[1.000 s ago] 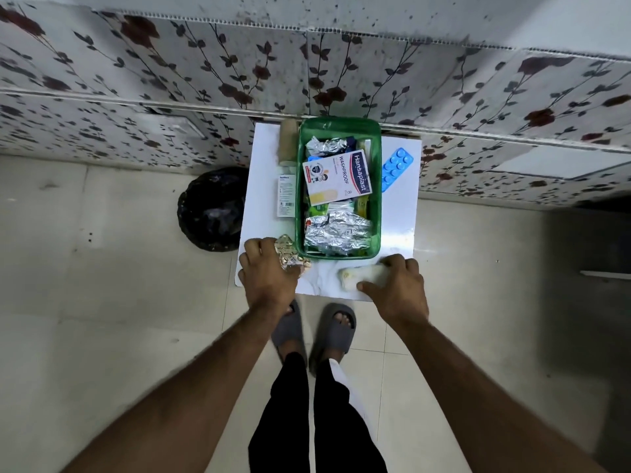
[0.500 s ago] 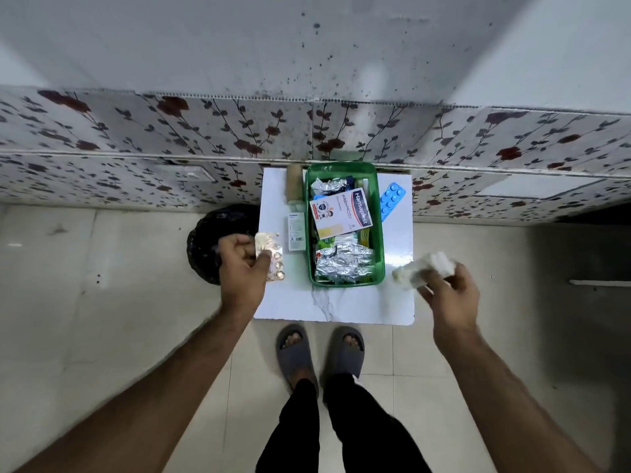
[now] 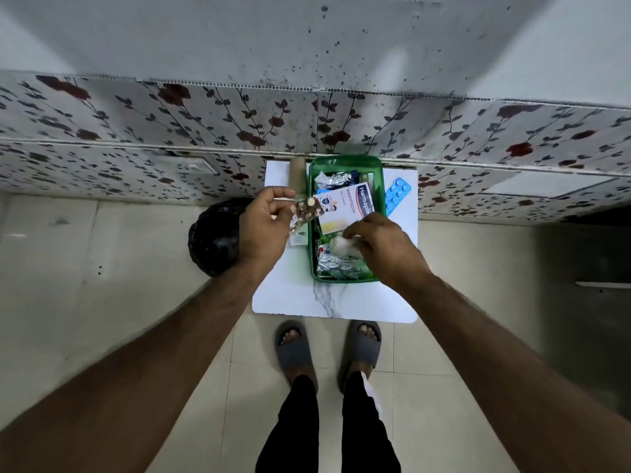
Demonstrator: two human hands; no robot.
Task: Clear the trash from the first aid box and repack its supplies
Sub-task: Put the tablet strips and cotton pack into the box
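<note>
**Both hands over the green box**

The green box (image 3: 345, 162) sits on a white table (image 3: 290, 295) against the wall, packed with foil packs (image 3: 336, 264) and a plaster carton (image 3: 345, 208). The left hand (image 3: 264, 227) hovers at the box's left edge, its fingers pinched on a blister strip (image 3: 305, 213) of tan pills. The right hand (image 3: 382, 249) is over the box's middle, fingers closed on a white wad (image 3: 343, 246) just above the foil packs. A blue strip (image 3: 396, 196) lies on the table right of the box. A black bin (image 3: 215, 237) stands on the floor left of the table.
</note>
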